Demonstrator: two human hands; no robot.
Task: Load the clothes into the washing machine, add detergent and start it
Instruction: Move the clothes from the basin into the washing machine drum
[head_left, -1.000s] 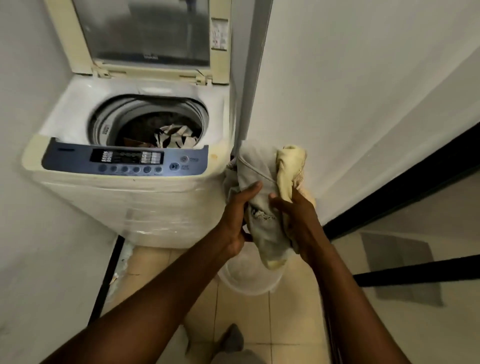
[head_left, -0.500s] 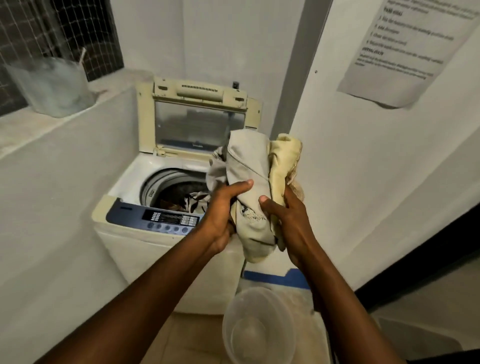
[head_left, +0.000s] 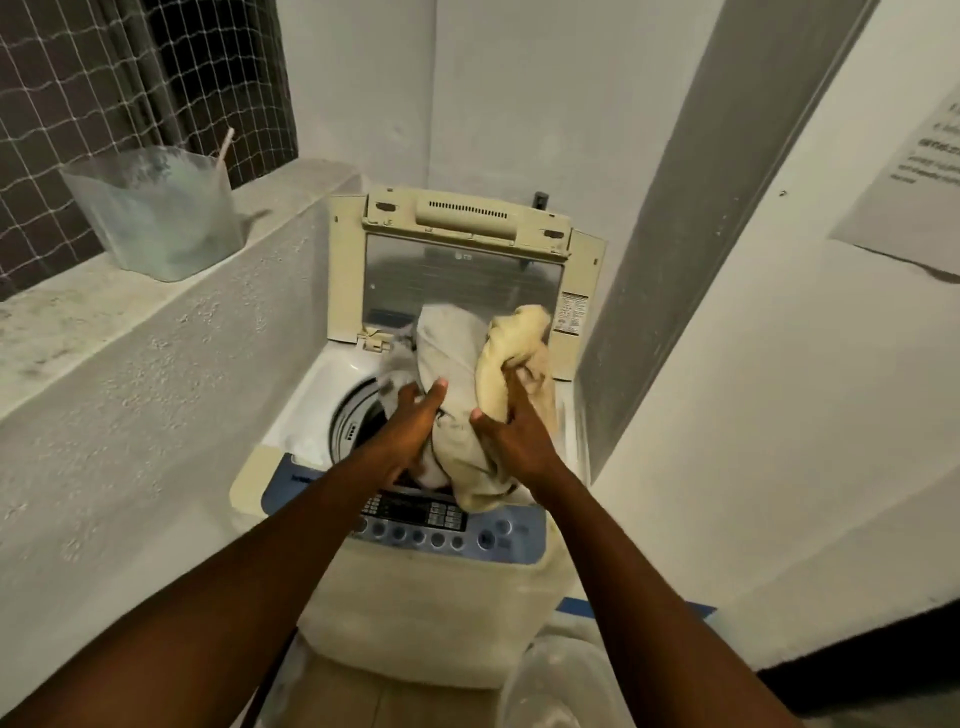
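A top-loading washing machine (head_left: 415, 613) stands against the wall with its lid (head_left: 462, 275) raised upright. Both hands hold a bundle of clothes (head_left: 467, 374), grey and pale yellow, right above the drum opening (head_left: 353, 415). My left hand (head_left: 410, 426) grips the grey side of the bundle, and my right hand (head_left: 514, 431) grips the yellow side. The bundle hides most of the drum. The blue control panel (head_left: 431, 525) runs along the machine's front edge, below my wrists.
A clear plastic container (head_left: 156, 218) with a whitish content and a stick stands on the concrete ledge (head_left: 104, 312) at the left. A translucent bucket (head_left: 550, 680) sits on the floor at the machine's right. A paper notice (head_left: 914, 182) hangs on the right wall.
Both hands have carried the clothes bundle from beside the machine's right front corner up and over the drum opening. The view has risen and moved closer to the machine.
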